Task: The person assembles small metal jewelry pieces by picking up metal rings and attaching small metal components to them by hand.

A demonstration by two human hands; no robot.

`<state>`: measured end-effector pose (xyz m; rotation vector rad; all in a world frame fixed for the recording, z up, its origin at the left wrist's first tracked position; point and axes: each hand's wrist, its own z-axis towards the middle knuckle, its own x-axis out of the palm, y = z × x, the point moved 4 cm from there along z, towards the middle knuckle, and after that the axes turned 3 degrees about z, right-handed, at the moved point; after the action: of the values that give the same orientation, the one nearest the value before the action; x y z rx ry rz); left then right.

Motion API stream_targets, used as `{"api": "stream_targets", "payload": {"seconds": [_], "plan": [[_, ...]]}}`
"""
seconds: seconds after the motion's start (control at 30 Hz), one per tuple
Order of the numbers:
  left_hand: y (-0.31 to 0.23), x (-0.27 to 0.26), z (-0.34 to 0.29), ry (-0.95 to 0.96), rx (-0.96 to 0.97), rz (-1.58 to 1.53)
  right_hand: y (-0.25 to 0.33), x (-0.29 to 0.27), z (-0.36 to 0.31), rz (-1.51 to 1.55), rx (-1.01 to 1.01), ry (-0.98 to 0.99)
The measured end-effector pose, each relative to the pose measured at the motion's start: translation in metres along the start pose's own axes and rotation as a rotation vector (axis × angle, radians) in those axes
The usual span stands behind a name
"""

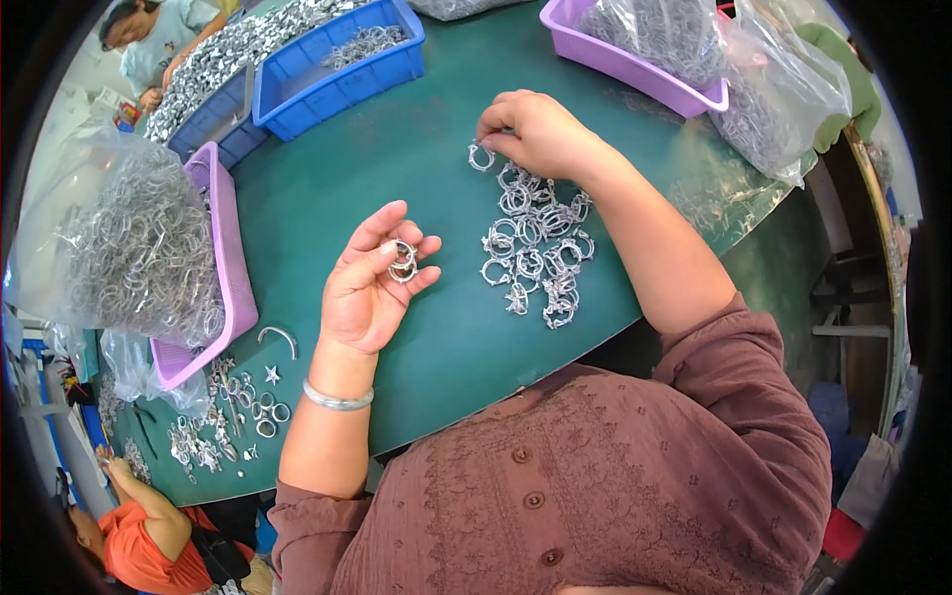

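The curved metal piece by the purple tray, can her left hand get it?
Probably yes: the curved metal piece lies bare on the green table beside the left hand, though its fingers already hold rings.

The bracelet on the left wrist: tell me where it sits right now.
In the head view the silver bracelet circles the left wrist just below the left hand, low and left of centre, over the green table.

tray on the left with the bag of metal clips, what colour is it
Light purple tray, clearest in the head view.
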<state>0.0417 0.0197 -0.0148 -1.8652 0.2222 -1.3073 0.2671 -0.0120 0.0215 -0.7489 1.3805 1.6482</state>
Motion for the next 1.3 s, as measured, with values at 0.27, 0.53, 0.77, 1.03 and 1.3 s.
{"api": "stream_targets", "payload": {"seconds": [0.27,0.53,0.77,1.03,1.3], "plan": [[0.008,0.007,-0.003,-0.038,-0.146,0.201,0.077,0.007,-0.021,0.460,-0.469,-0.093],[0.005,0.013,-0.001,0.077,-0.099,-0.023,0.074,0.011,-0.025,0.807,-0.211,-0.042],[0.003,0.010,-0.001,0.134,-0.038,-0.078,0.092,0.010,-0.032,0.500,-0.395,-0.193],[0.001,0.009,-0.002,0.122,-0.011,-0.045,0.094,0.009,-0.033,0.474,-0.434,-0.255],[-0.005,0.005,-0.002,-0.031,0.019,0.062,0.094,0.008,-0.032,0.437,-0.449,-0.286]]}}
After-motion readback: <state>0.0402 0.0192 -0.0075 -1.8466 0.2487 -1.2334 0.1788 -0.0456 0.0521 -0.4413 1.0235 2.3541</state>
